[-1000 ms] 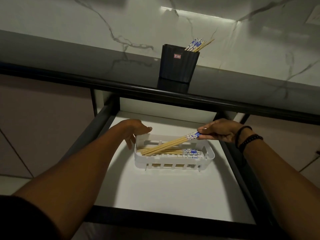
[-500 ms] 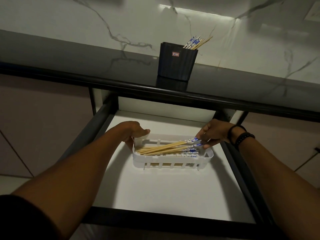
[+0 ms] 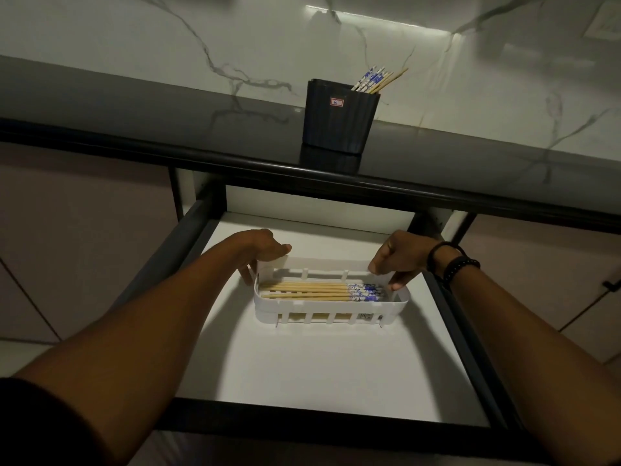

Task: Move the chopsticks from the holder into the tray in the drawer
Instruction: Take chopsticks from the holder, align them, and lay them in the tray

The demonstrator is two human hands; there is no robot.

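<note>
Midway, chopsticks (image 3: 302,292) are lying in the tray (image 3: 331,306), more waiting in the holder (image 3: 339,119); left hand (image 3: 265,245) and right hand (image 3: 400,253) grips are holding tray ends.

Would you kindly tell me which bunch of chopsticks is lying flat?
The bunch in the white tray in the drawer: it lies flat, sticks side by side. The other bunch stands tilted in the black holder on the counter.

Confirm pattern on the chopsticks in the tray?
Blue-and-white print at one end of the chopsticks in the tray, plain wood elsewhere; head view.
</note>
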